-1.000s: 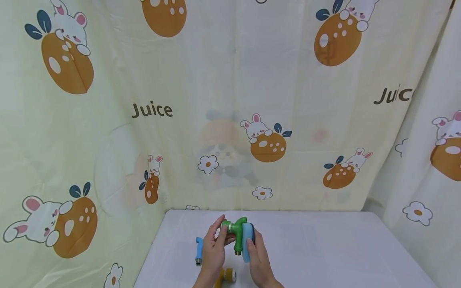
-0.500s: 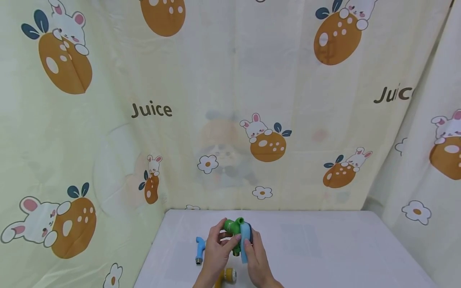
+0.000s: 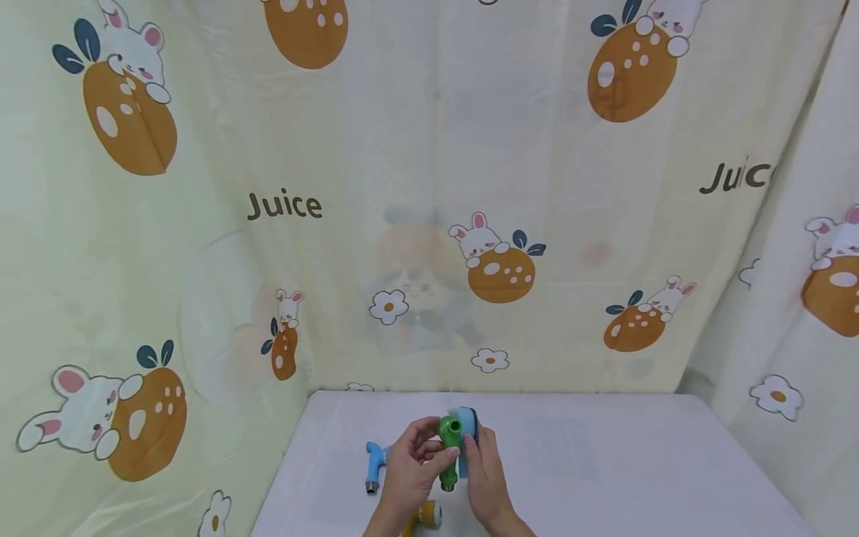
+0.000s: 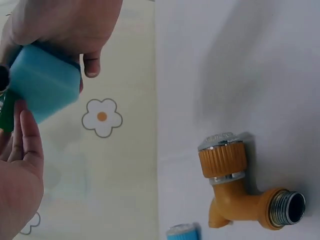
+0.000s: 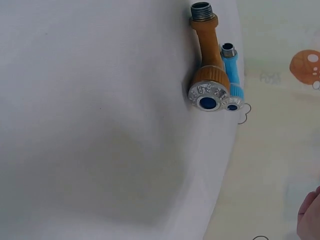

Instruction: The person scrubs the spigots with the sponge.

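My left hand [image 3: 408, 471] grips a green plastic tap [image 3: 448, 479] above the table, its thumb across the tap body. The tap stands roughly upright with a round opening turned towards the head camera. My right hand [image 3: 490, 481] holds a light blue sponge [image 3: 466, 422] with a dark back against the tap's right side. In the left wrist view the sponge [image 4: 45, 82] covers much of the green tap [image 4: 7, 114], and the left fingers lie beside it. Only a sliver of a hand shows at the right wrist view's edge.
An orange tap [image 4: 239, 201] with a metal thread lies on the white table [image 3: 604, 462], close below the left hand. Beyond it, to the left, lies a blue tap [image 3: 373, 466]. A curtain [image 3: 570, 149] printed with rabbits and oranges hangs behind the table.
The green tap has turned in my left hand, from handle pointing left to opening facing the head camera. The left thumb has moved onto its body. The sponge has shifted slightly along it.
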`<state>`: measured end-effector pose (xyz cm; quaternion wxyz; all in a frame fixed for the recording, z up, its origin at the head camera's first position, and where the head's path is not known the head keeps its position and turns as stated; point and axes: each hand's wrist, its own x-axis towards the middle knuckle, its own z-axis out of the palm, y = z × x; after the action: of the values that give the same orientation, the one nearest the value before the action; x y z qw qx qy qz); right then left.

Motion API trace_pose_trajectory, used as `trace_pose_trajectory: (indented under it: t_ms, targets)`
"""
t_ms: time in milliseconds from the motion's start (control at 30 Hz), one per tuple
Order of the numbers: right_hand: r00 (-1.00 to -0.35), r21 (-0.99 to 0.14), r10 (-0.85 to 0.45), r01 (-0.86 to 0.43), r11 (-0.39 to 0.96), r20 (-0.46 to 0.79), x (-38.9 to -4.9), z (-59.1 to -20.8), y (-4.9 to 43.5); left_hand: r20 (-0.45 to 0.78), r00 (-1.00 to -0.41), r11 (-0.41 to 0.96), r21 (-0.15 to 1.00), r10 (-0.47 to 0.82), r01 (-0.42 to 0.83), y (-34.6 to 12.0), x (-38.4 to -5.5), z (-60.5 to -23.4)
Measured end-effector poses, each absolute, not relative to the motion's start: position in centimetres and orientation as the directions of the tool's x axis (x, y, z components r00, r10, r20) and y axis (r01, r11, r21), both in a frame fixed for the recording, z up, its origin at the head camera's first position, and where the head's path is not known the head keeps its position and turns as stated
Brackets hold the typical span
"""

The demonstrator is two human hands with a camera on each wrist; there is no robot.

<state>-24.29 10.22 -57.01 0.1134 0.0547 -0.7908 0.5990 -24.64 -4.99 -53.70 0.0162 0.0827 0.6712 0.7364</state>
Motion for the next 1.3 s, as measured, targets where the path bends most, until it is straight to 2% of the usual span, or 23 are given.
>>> trace_pose_trajectory:
  t_ms: [133, 333, 467, 600, 700, 833, 1033, 1167, 1233, 1300]
  targets:
    - [-0.980, -0.961, 0.060, -0.174, 0.216, 0.191, -24.5, -57.0, 10.7, 0.152, -0.966, -0.072, 0.988, 0.210, 0.140, -4.9, -24.6, -54.0]
    - [-0.973, -0.963, 0.097, -0.188, 0.192, 0.209, -24.2, -56.7, 10.9, 0.109, -0.966, -0.024, 0.994, 0.236, 0.106, -5.3, -24.9, -54.4]
    - [-0.966, -0.957, 0.114, -0.205, 0.205, 0.231, -24.1, -56.5, 11.0, 0.109, -0.982, -0.008, 0.994, 0.155, 0.109, -5.2, -25.0, -54.3]
    - [-0.963, -0.946, 0.080, -0.234, 0.223, 0.257, -23.8, -56.2, 10.7, 0.102, -0.994, -0.050, 0.994, 0.038, 0.101, -4.9, -25.0, -54.0]
    - [-0.958, -0.935, 0.061, -0.259, 0.243, 0.281, -23.7, -56.0, 10.4, 0.098, -0.995, -0.053, 0.994, 0.002, 0.098, -4.9, -25.0, -53.9]
    - [-0.950, -0.924, 0.081, -0.271, 0.269, 0.302, -23.8, -56.0, 10.4, 0.086, -0.994, -0.039, 0.996, 0.063, 0.084, -5.2, -25.0, -53.7]
    - [-0.965, -0.947, 0.087, -0.224, 0.229, 0.249, -24.2, -56.0, 10.5, 0.029, -0.990, -0.052, 0.998, 0.138, 0.022, -5.3, -25.1, -53.8]
    - [-0.976, -0.959, 0.068, -0.186, 0.215, 0.205, -24.1, -56.0, 10.3, 0.057, -0.998, -0.024, 0.998, -0.001, 0.057, -4.9, -25.3, -54.0]
    - [-0.980, -0.960, 0.051, -0.174, 0.220, 0.190, -24.0, -56.1, 10.2, 0.115, -0.989, 0.041, 0.993, -0.088, 0.112, -4.7, -25.3, -54.1]
    - [-0.979, -0.957, 0.055, -0.178, 0.229, 0.195, -23.9, -56.0, 10.1, 0.205, -0.972, 0.157, 0.970, -0.118, 0.185, -4.6, -25.3, -54.3]
